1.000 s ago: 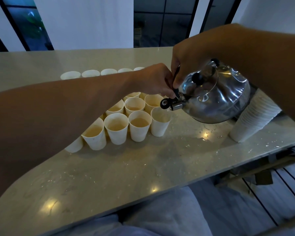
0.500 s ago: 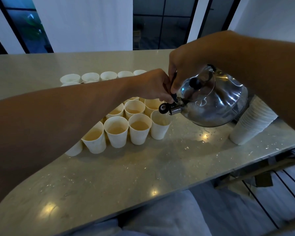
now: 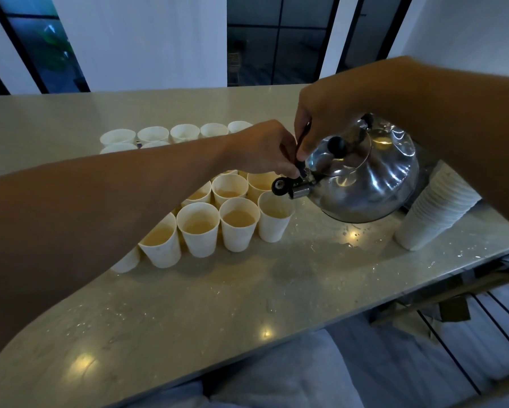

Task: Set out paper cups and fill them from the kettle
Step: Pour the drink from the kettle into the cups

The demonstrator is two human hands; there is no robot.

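Hands: right hand [image 3: 325, 113] grips kettle [image 3: 365, 178] handle; left hand [image 3: 265, 148] pinches spout lever.
Change: kettle sits slightly lower over cup [image 3: 273, 219]; tilt unchanged.

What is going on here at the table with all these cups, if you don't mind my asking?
A person is filling paper cups. The right hand holds the steel kettle tilted, spout over the rightmost front cup, while the left hand pinches the black lever by the spout. Nearby cups hold liquid; whether the far row is filled cannot be told. A spare stack stands right.
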